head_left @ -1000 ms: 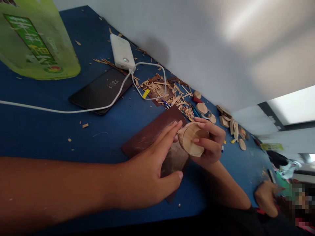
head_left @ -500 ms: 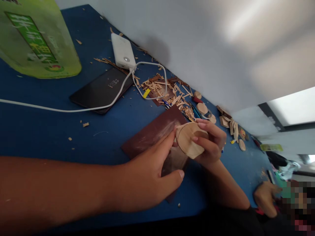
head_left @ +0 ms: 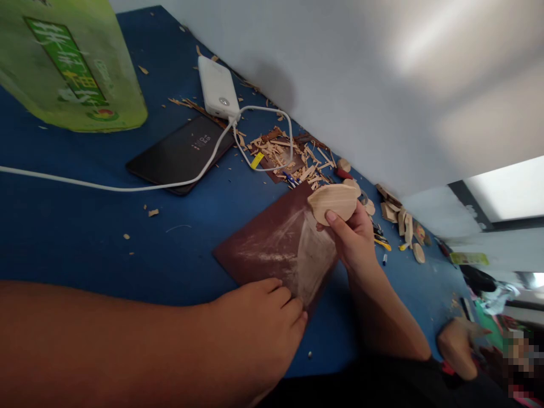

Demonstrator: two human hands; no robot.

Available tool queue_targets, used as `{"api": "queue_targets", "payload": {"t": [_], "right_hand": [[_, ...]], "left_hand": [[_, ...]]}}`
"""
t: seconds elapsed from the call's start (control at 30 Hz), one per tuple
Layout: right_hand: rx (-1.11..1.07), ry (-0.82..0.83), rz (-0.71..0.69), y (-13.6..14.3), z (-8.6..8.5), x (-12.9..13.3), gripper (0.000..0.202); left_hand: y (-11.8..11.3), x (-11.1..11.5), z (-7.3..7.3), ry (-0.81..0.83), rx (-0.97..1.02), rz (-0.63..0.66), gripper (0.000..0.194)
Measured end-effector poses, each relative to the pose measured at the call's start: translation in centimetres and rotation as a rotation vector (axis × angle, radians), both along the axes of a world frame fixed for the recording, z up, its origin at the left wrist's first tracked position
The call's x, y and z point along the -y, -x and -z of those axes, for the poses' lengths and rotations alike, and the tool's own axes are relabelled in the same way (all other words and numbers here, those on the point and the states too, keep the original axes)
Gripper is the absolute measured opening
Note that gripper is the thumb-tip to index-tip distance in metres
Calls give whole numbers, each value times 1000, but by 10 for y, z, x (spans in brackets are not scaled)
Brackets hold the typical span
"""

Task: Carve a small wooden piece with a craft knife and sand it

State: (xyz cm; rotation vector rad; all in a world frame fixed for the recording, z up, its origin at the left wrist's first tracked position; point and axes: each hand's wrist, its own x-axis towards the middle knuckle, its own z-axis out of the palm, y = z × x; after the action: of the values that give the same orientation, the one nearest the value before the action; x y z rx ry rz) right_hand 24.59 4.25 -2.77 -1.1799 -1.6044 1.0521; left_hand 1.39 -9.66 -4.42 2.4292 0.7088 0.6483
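A pale flat wooden piece (head_left: 334,203) with a curved, leaf-like outline is held up in my right hand (head_left: 355,232). The thumb presses its near face, while the other fingers are mostly hidden behind it. Below it, a dark reddish-brown sheet of sandpaper (head_left: 263,243) lies on the blue table, marked with whitish dust streaks. My left hand (head_left: 267,323) is closed at the sheet's near edge, fingers bent over it and pressed together; its thumb is hidden.
A power bank (head_left: 219,88) with a white cable lies beside a black phone (head_left: 178,156). Wood shavings (head_left: 276,150) heap near the wall. A green pouch (head_left: 80,68) stands at left. Wood blocks (head_left: 402,215) lie farther right. Another person's hand (head_left: 459,345) shows at lower right.
My left hand has left the wooden piece, moved down toward me and closed at the sandpaper's edge. My right hand has turned the piece and raised it slightly.
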Motion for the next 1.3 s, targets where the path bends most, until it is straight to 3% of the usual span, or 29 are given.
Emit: {"api": "queue_targets", "payload": {"t": [0.1, 0.17, 0.3, 0.37, 0.43, 0.53, 0.63, 0.8, 0.9, 1.0, 1.1, 1.3], "right_hand": [[115, -40, 18, -3, -1, -5, 47], [266, -130, 68, -7, -4, -8, 43], [698, -334, 144, -15, -9, -14, 30], [860, -337, 119, -17, -11, -15, 29], [931, -325, 84, -17, -11, -15, 35], [933, -352, 60, -15, -9, -13, 63], [908, -418, -42, -12, -8, -14, 84], [843, -527, -210, -11, -6, -20, 73], [805, -536, -144, -14, -4, -25, 75], [796, -577, -79, -16, -1, -29, 74], [805, -569, -88, -14, 3, -32, 68], [791, -562, -129, 5, 4, -12, 56]], "left_hand": [[-10, 16, 17, -150, 20, -44, 49], [-13, 24, 18, -181, 39, -112, 49], [-4, 25, 2, -322, 8, -72, 34], [2, 23, -7, -431, -102, -41, 34], [4, 23, -14, -477, -193, -95, 39], [3, 30, -13, -417, -264, -253, 51], [1, 41, -2, -273, -261, -313, 66], [2, 54, 25, -7, -124, -353, 73], [1, 59, 37, 25, -119, -302, 93], [-2, 63, 47, 71, -30, -362, 112], [-6, 66, 55, 97, 75, -458, 116], [-15, 71, 60, 44, 59, -386, 123]]}}
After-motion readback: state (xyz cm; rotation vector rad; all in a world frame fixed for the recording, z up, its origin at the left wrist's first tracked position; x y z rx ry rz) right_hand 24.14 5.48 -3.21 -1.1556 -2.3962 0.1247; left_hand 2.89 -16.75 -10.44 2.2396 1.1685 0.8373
